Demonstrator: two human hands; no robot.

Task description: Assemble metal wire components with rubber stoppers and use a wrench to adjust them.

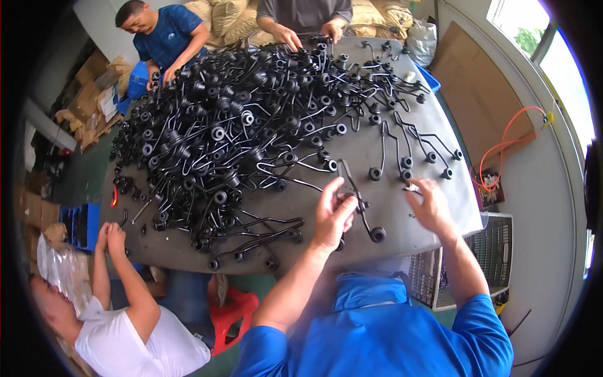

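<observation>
My left hand (333, 217) is closed on a bent black metal rod with rubber bushings (353, 183), raised a little over the near part of the table. One bushing (377, 234) hangs at the rod's lower end. To its right, my right hand (430, 204) is held low over the tabletop, its fingers curled in a pinch. A small pale thing (411, 187) shows at its fingertips, too small to name. Several similar bent rods (407, 160) lie just beyond my right hand. A large heap of black bushed rods (232, 119) covers the table's middle and left.
Around the grey table (414, 235) other people work: a white-shirted person (138, 333) at the left, two across the far side. A grey plastic crate (496, 251) stands by the right edge. A red stool (232, 317) is below on the left. An orange hose (502, 144) hangs near the wall.
</observation>
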